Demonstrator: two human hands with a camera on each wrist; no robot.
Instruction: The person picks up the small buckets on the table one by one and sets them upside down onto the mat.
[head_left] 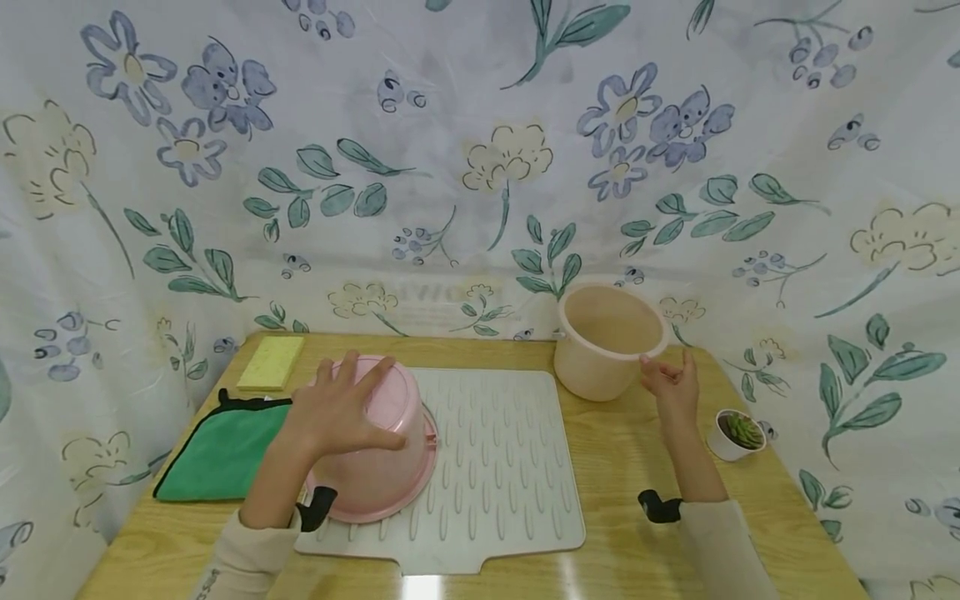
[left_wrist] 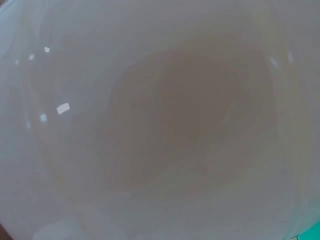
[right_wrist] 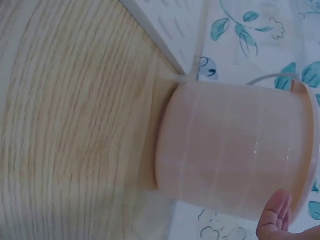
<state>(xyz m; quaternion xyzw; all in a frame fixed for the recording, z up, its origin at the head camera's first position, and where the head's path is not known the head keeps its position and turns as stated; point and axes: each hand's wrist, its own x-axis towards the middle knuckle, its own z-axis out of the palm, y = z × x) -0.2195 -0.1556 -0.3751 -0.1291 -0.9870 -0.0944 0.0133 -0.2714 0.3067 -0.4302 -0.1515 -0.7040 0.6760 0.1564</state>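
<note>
An upside-down pink bucket (head_left: 386, 479) stands on a pale grey ridged mat (head_left: 502, 450). My left hand (head_left: 337, 412) lies over its upturned base with fingers and thumb spread. The translucent pink bucket wall (left_wrist: 190, 125) fills the left wrist view, and no fingers show there. To the right, a peach bucket (head_left: 600, 371) stands upright on the table beside the mat's far right corner. My right hand (head_left: 675, 392) is at the right side of its rim, fingers loosely bent. In the right wrist view fingertips (right_wrist: 277, 207) overlap the peach bucket near the rim; contact is unclear.
A green zippered pouch (head_left: 225, 454) lies left of the pink bucket, with a yellow sponge (head_left: 272, 363) behind it. A small potted succulent (head_left: 737, 433) stands by the wooden table's (head_left: 622, 467) right edge. A floral curtain (head_left: 465, 192) hangs behind.
</note>
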